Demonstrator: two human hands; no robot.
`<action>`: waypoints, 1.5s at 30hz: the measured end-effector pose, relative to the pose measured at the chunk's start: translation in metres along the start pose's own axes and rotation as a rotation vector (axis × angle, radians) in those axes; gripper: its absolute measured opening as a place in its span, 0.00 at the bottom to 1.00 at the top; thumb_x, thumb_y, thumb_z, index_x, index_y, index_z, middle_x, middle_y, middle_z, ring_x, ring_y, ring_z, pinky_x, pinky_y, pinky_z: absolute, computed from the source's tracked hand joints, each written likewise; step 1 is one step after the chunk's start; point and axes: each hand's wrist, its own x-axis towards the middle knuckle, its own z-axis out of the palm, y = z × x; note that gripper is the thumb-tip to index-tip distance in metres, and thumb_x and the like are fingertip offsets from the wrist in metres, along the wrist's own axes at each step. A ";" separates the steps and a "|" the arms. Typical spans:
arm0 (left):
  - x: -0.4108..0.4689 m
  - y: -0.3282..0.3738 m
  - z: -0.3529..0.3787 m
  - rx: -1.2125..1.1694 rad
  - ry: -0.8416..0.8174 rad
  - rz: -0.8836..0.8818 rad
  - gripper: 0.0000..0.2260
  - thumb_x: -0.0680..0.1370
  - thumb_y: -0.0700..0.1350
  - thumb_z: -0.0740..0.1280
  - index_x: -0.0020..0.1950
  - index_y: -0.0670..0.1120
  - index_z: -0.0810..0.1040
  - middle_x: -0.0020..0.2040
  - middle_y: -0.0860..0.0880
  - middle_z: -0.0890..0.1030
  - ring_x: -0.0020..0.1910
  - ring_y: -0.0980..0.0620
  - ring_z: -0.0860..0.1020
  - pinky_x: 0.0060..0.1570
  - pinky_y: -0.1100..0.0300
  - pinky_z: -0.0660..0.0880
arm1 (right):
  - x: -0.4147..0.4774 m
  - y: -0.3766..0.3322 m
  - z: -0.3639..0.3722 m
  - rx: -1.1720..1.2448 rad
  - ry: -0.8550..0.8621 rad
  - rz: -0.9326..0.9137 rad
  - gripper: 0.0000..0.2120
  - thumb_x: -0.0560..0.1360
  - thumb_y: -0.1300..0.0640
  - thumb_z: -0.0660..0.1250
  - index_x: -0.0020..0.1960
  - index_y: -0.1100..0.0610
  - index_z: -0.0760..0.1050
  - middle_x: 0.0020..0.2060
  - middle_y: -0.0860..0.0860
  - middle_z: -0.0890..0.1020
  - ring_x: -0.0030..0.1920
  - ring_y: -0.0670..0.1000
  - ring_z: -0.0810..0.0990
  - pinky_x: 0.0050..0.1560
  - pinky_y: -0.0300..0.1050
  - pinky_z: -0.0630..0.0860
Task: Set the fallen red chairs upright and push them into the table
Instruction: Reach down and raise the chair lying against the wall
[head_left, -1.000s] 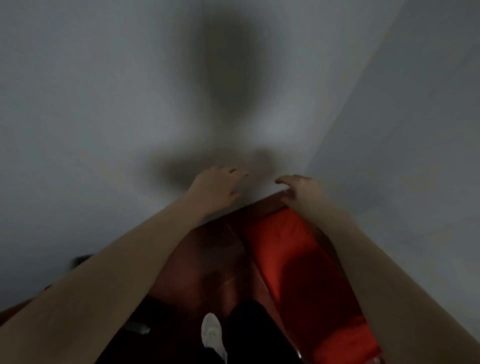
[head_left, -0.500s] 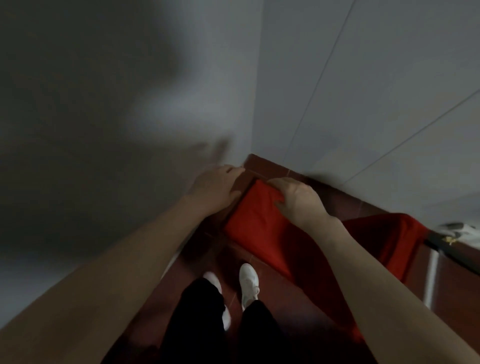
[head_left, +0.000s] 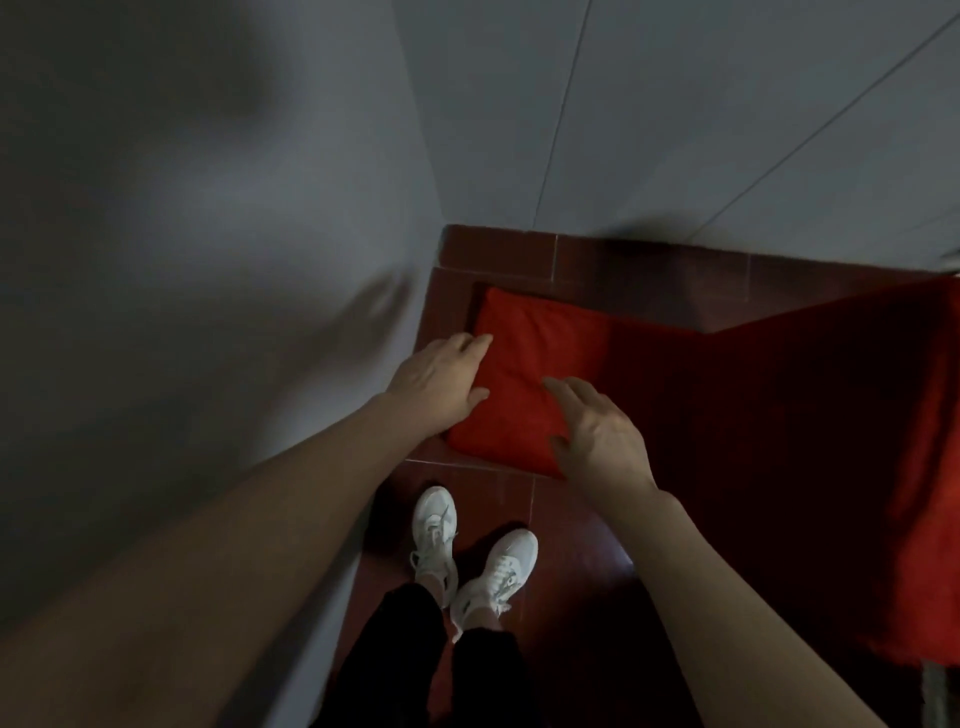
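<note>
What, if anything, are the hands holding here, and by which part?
The left hand rests on the left edge of the red fabric-covered chair back; a closed grip cannot be told. The right hand hovers open by its lower right corner, holding nothing.

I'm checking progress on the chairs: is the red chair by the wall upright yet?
Cannot tell. Only its red padded top shows, left hand on its edge, right hand open over it.

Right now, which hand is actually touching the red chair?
The left hand is: it lies on the left edge of the red chair. The right hand hovers over it, fingers spread.
</note>
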 end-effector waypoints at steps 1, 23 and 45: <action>0.013 -0.011 0.019 0.002 -0.023 -0.009 0.32 0.79 0.53 0.65 0.78 0.47 0.55 0.73 0.44 0.67 0.67 0.43 0.70 0.63 0.47 0.73 | 0.011 0.007 0.021 0.001 -0.021 0.013 0.32 0.72 0.63 0.67 0.75 0.52 0.65 0.67 0.52 0.73 0.60 0.56 0.76 0.59 0.50 0.75; 0.201 -0.159 0.377 -0.245 -0.202 -0.316 0.32 0.82 0.52 0.60 0.79 0.40 0.49 0.75 0.37 0.61 0.70 0.38 0.67 0.67 0.48 0.66 | 0.186 0.116 0.396 -0.076 -0.265 0.139 0.46 0.76 0.63 0.63 0.78 0.47 0.34 0.79 0.52 0.40 0.79 0.54 0.38 0.76 0.51 0.50; 0.253 -0.162 0.450 -0.524 0.190 -0.768 0.20 0.83 0.55 0.53 0.63 0.41 0.70 0.60 0.38 0.77 0.59 0.37 0.76 0.58 0.49 0.69 | 0.202 0.137 0.461 -0.219 -0.283 0.134 0.61 0.73 0.40 0.70 0.69 0.53 0.16 0.69 0.56 0.19 0.72 0.58 0.23 0.72 0.53 0.29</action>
